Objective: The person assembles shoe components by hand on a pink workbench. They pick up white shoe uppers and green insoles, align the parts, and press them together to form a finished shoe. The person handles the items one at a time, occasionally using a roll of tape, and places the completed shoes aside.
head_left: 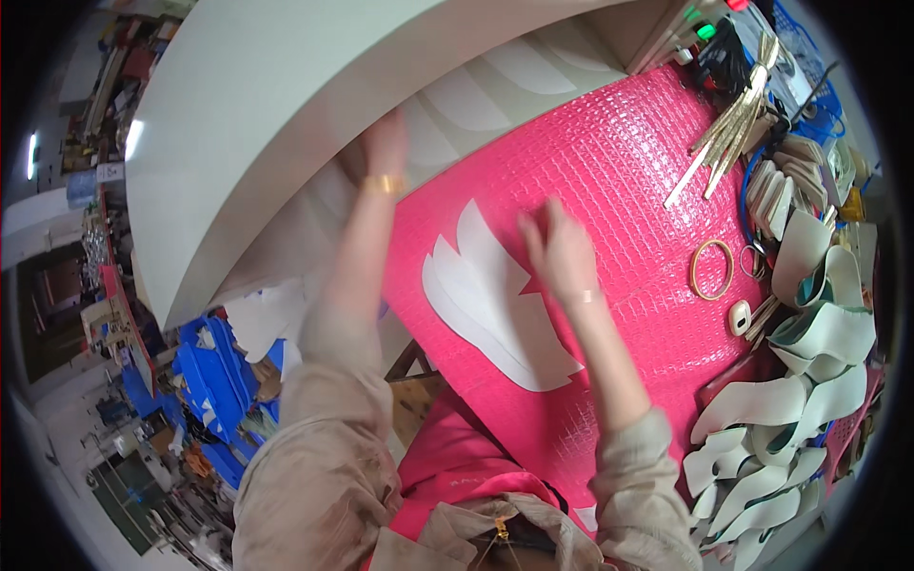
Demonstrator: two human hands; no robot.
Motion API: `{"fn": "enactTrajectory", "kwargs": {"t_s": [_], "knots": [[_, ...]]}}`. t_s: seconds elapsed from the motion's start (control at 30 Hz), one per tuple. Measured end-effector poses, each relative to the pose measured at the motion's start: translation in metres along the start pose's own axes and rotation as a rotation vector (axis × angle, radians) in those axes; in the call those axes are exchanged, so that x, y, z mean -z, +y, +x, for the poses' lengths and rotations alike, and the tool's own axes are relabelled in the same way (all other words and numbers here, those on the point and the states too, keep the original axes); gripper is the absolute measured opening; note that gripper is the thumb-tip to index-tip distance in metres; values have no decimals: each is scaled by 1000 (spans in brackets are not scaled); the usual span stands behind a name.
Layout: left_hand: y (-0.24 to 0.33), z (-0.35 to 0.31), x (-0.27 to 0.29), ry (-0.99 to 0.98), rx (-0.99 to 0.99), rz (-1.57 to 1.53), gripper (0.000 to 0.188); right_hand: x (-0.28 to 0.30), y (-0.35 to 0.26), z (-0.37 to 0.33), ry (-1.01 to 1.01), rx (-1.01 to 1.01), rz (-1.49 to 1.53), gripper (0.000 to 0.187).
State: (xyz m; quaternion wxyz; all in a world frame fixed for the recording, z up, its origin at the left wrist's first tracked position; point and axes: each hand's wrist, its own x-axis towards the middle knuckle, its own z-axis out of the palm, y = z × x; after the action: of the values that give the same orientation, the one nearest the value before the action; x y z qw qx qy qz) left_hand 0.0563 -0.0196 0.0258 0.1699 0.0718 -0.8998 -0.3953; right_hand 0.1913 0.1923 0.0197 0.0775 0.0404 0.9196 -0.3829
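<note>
My left hand (386,143) reaches in under the rim of a large pale curved machine cover (286,105). Its fingers are in shadow behind that rim, so what they touch is hidden. Beneath the cover, pale leaf-shaped pieces (462,103) lie in a row on a light surface. Over a glossy pink textured mat (638,152), my right hand (562,249) is blurred by motion, its fingers loosely curled. Just left of it lies an overlapping stack of white curved cut pieces (505,328) with pointed ends. Whether the right fingers hold anything is unclear.
On the mat's right side are a gold ring-shaped bangle (712,246), scissors (753,261) and a small white case (739,318). Gold strips (738,133) lie at the far right. Many curved pale pieces (757,404) pile along the right edge. Blue bins (214,366) stand at lower left.
</note>
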Motion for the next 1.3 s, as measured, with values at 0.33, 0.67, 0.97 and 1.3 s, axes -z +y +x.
{"fn": "enactTrajectory", "kwargs": {"t_s": [0.33,0.67,0.97,1.3], "knots": [[27,-347,106,-17,728,-721,92,-9,-22,-111,-344,75,596,22],[-41,-360,218,191,1047,-1279,18,-122,-116,-135,-625,-60,989,32],[-414,-350,302,568,1424,-969,33,-100,-23,-179,-633,-188,1009,16],[-446,-302,265,201,1091,-117,31,83,64,-289,-83,-233,381,18]]}}
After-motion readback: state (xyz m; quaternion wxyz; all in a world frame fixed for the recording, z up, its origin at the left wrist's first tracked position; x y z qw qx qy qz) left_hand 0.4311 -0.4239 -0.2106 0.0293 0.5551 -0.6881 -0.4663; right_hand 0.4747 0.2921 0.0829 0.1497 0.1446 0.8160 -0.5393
